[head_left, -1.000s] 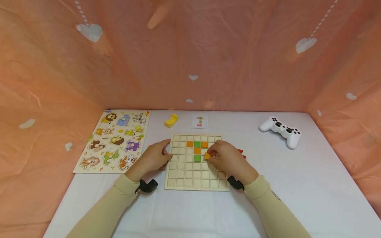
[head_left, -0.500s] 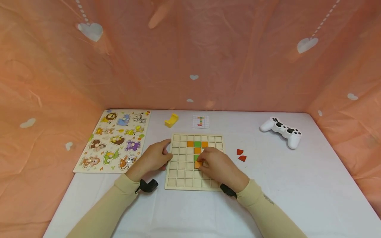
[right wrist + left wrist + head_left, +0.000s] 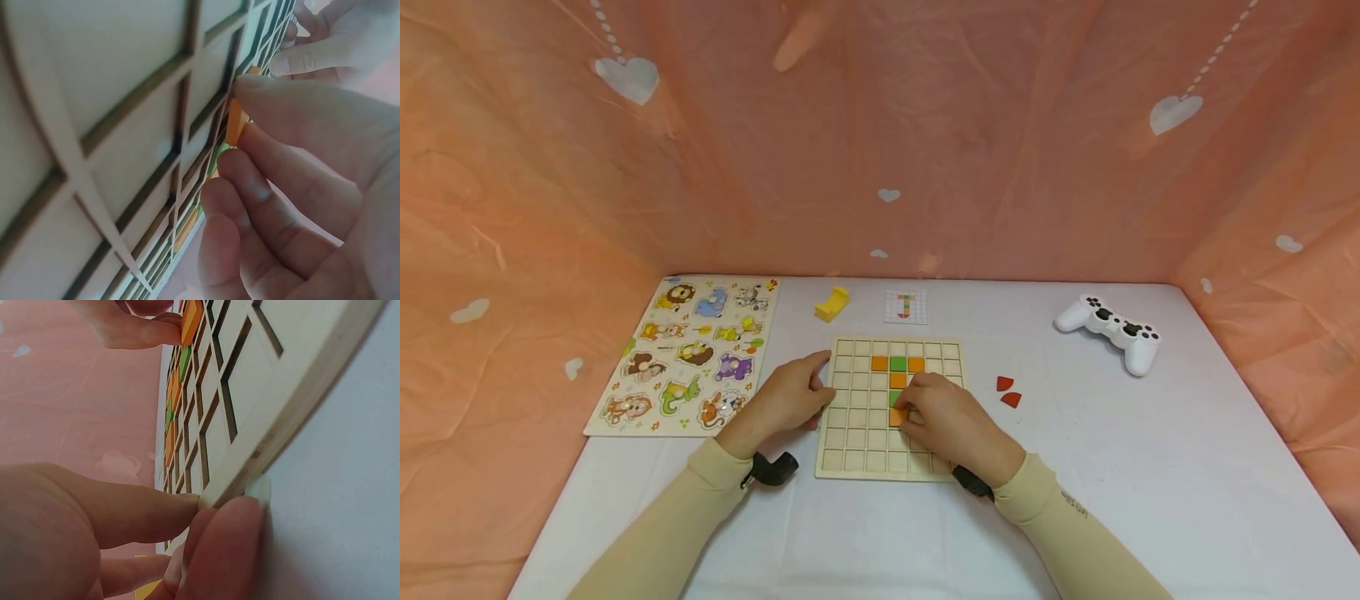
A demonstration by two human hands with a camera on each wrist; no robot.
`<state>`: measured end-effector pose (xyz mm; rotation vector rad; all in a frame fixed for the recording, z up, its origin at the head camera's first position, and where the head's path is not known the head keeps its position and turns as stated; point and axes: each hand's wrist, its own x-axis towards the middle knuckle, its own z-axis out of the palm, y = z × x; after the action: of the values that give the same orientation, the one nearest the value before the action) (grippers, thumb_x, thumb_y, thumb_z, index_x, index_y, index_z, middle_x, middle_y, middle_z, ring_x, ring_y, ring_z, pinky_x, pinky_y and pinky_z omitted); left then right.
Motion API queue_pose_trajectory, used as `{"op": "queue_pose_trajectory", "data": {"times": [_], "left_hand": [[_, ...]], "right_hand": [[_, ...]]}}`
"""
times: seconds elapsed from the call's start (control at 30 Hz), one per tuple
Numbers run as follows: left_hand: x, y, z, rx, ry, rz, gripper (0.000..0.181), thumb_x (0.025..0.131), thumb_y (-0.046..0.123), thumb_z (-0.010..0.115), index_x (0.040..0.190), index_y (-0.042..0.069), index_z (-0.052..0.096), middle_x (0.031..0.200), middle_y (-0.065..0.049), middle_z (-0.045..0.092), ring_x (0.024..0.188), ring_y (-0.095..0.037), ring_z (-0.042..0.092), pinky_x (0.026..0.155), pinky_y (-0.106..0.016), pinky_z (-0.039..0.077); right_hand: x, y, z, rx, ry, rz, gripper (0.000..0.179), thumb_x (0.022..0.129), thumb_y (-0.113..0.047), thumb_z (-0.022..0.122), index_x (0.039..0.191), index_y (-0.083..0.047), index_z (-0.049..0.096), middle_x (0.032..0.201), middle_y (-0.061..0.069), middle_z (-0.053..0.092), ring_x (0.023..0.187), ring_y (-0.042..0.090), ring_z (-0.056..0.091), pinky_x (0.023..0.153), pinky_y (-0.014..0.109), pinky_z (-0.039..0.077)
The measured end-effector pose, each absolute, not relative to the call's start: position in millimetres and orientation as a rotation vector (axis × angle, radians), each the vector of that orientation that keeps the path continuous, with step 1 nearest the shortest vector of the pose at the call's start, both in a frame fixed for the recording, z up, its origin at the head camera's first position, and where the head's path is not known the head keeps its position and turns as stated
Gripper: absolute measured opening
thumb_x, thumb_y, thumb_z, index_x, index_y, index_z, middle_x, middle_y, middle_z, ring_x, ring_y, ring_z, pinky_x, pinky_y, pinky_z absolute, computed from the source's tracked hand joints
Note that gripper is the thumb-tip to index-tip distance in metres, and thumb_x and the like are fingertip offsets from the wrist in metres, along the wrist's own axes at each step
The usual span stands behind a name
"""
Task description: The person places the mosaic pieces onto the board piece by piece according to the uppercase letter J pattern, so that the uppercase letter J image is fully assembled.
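Observation:
A square wooden grid board (image 3: 855, 437) lies on the table, with orange and green square tiles in some cells. My right hand (image 3: 951, 421) pinches an orange square tile (image 3: 897, 417) between thumb and fingers, right at the cell below the lower green tile (image 3: 894, 398). In the right wrist view that orange tile (image 3: 235, 122) stands tilted at the grid. Along the board's left edge, my left hand (image 3: 785, 400) grips the rim; the left wrist view shows its thumb and fingers (image 3: 228, 550) on either side of the edge.
Two red quarter-round pieces (image 3: 1011, 400) lie right of the board. Behind it are a small pattern card (image 3: 906, 307) and a yellow curved block (image 3: 832, 304). An animal puzzle board (image 3: 685, 358) lies at left, a white game controller (image 3: 1107, 333) at right.
My right hand has moved left and toward me with the orange tile, down to the cell below the lower green one. The red pieces have come into full view. My left hand stays put.

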<state>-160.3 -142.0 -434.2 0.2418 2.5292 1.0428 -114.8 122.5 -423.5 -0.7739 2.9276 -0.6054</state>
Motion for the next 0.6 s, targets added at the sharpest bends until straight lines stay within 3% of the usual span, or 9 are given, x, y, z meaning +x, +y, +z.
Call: {"op": "queue_pose_trajectory", "data": {"times": [0.6], "left_hand": [[-160.5,-142.7,-434.7,0.244,2.535,1.034,0.071,0.105,0.014,0.067,0.168,0.004,0.035,0.091,-0.008,0.065,0.061,-0.016,0.066,0.061,-0.03,0.054]], "right_hand": [[-115.3,123.2,-423.8,-0.779,2.924,-0.617,0.012,0.091,-0.014,0.084,0.102,-0.013,0.083,0.1,-0.002,0.07,0.099,0.019,0.068,0.088,0.038,0.062]]}}
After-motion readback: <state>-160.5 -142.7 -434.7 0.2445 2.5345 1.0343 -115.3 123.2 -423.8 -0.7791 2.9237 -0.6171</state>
